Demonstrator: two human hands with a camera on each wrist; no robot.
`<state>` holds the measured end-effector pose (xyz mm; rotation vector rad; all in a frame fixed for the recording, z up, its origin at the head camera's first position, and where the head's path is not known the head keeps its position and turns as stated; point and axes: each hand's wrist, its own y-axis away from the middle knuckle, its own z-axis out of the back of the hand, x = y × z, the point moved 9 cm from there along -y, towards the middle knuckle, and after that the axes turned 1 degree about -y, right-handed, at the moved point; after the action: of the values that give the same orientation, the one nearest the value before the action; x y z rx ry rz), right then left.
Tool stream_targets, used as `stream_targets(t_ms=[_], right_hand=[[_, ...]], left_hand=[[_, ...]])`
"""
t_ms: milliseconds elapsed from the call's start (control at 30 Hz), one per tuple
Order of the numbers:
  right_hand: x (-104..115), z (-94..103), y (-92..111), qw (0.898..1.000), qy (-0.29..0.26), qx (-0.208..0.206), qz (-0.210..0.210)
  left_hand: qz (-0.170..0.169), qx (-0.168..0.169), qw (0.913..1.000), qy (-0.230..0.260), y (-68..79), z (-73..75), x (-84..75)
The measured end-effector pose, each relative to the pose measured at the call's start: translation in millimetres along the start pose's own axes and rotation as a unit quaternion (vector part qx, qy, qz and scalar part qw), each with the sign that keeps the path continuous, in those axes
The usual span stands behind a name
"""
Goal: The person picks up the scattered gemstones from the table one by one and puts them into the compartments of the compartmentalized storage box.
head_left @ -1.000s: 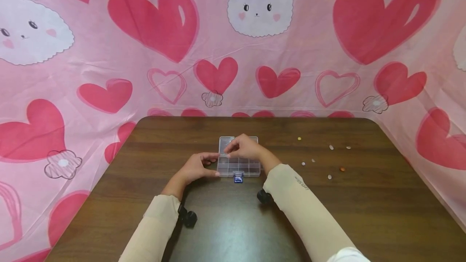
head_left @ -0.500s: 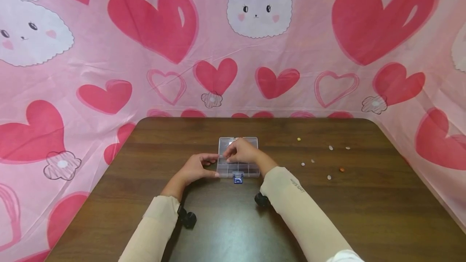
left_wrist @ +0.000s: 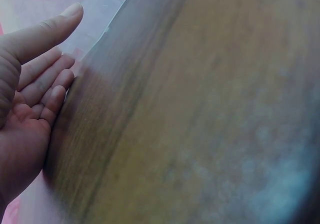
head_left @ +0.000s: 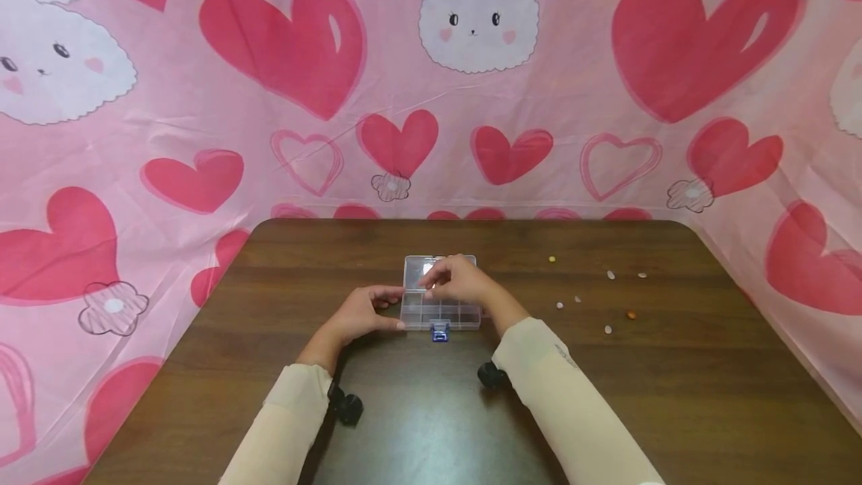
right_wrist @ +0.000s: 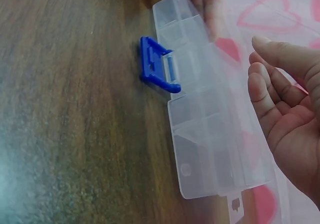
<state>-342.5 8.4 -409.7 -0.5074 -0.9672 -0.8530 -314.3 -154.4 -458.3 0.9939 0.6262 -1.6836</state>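
Note:
A clear plastic compartment box (head_left: pixel 460 314) lies on the table with its lid (head_left: pixel 413 269) raised at the back. Its blue latch (right_wrist: pixel 154 64) hangs down at the front. My left hand (head_left: pixel 360 311) rests against the box's left side, thumb at the front corner and fingers farther back. In the left wrist view its fingers (left_wrist: pixel 42 84) are loosely extended. Above the box's left back compartments hovers my right hand (head_left: pixel 461 281), thumb and fingers slightly bent. The right wrist view shows nothing between its fingertips (right_wrist: pixel 257 69). The hand hides part of the compartments and lid.
To the right on the brown wooden table (head_left: pixel 404 410) lie several small loose pieces: a yellow one (head_left: pixel 552 259), an orange-brown one (head_left: pixel 631 315) and pale ones such as a white piece (head_left: pixel 608 329). A pink heart-print cloth (head_left: pixel 572 81) hangs behind the table.
My right hand first dipped slightly toward the box's left compartments, then rose and shifted a little right, its fingertips now apart. The left hand and the box have stayed in place.

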Motion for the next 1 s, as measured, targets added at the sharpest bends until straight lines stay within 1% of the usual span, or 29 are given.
stream_targets(t_ms=[100, 233, 433, 567, 767, 1000], right_hand=[[0.9, 3.1, 4.6, 1.0, -0.013, -0.011, 0.005], [4.9, 6.7, 9.4, 0.999, -0.025, -0.031, 0.026], [6.2, 10.6, 17.0, 0.997, -0.039, -0.053, 0.032], [9.3, 12.9, 24.2, 0.996, -0.038, -0.061, 0.049], [10.3, 17.5, 37.0, 0.995, -0.024, -0.073, 0.064], [6.0, 25.6, 52.0, 0.993, -0.029, -0.09, 0.064]], left_hand=[[0.004, -0.001, 1.0, -0.001, 0.2, -0.3, 1.6], [0.008, -0.007, 0.9999, 0.003, 1.4, 0.8, 4.4], [0.008, -0.007, 0.9999, 0.001, 1.7, 0.9, 6.3], [0.006, -0.009, 0.9999, 0.001, 0.4, 0.9, 5.7], [0.004, -0.004, 1.0, 0.002, -0.5, -0.6, 3.5], [0.001, -0.003, 1.0, 0.0, -1.9, -1.8, 2.9]])
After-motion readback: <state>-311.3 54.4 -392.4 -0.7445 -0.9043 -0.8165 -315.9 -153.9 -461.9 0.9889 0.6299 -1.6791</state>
